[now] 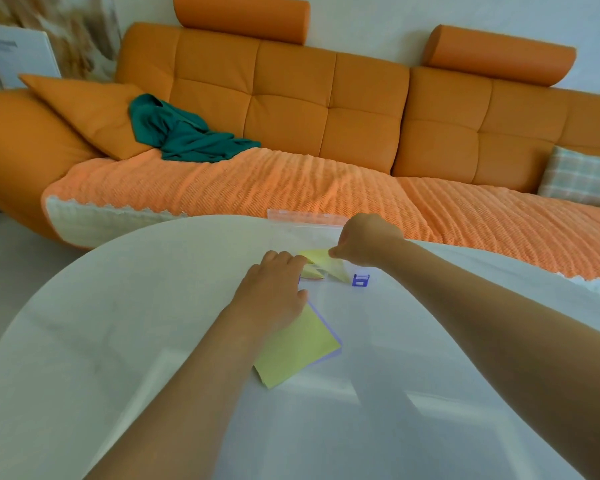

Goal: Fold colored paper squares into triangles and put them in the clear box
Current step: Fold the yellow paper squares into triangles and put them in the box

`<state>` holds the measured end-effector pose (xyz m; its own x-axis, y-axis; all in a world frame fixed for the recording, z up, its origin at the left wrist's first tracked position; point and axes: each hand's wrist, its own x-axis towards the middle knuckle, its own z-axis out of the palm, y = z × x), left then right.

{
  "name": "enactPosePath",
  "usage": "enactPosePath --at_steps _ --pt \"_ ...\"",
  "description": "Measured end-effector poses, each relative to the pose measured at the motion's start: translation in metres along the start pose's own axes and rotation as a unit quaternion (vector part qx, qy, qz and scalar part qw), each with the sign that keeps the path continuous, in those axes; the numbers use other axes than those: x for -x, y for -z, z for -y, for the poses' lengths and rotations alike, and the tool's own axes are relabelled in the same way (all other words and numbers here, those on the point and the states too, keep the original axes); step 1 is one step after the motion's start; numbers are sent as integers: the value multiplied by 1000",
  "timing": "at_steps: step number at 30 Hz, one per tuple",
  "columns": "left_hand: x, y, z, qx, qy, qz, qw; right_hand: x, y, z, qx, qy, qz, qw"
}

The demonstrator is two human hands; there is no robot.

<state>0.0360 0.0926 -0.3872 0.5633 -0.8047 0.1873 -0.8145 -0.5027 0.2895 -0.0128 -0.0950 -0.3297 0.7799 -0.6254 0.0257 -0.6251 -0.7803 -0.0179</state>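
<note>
The right hand (364, 240) pinches a folded yellow triangle (329, 266) with thumb and finger. The triangle hangs just under that hand, by the clear box (307, 218) and its purple clip (361, 280). The left hand (271, 296) lies flat with its fingers together, fingertips touching the triangle. Yellow paper squares (302, 344) sit under its wrist on the white counter (118, 306). The label on the white board (18, 50) far behind is too blurry to read.

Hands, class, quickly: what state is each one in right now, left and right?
Left hand: open, fingertips touching the folded yellow paper.
Right hand: pinching a corner of the folded yellow paper.
</note>
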Motion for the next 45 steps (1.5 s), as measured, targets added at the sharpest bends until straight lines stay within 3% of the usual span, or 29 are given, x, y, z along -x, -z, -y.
enactPosePath --at_steps 2,5,10,12,14,19,21,24,29,36,40,45 --pt "0 1 1 14 -3 -2 1000 5 -2 4 19 23 -30 999" --pt "2 4 0 40 -9 -22 999 13 -6 5 4 51 -6 999" --pt "12 21 3 21 -8 -153 988 35 11 1 -109 68 -91 988" --pt "20 27 8 28 10 -177 984 53 17 6 -164 94 -87 978" --pt "31 31 13 55 49 -136 988 73 14 13 -185 130 -31 973" --pt "62 33 17 -23 127 132 983 114 -9 29 -108 138 96 980" --pt "70 33 18 -63 117 156 979 122 -16 32 -72 116 120 983" --pt "76 31 18 -42 112 127 985 130 -22 37 -40 100 126 986" --pt "75 30 24 85 139 96 982 134 -25 45 -156 71 146 974" --pt "73 36 25 174 144 -67 972 131 -30 39 -261 50 101 959" --pt "72 43 27 141 130 -84 978 132 -33 32 -315 53 72 945" --pt "64 54 19 187 117 -84 972 135 -29 19 -377 61 30 924"
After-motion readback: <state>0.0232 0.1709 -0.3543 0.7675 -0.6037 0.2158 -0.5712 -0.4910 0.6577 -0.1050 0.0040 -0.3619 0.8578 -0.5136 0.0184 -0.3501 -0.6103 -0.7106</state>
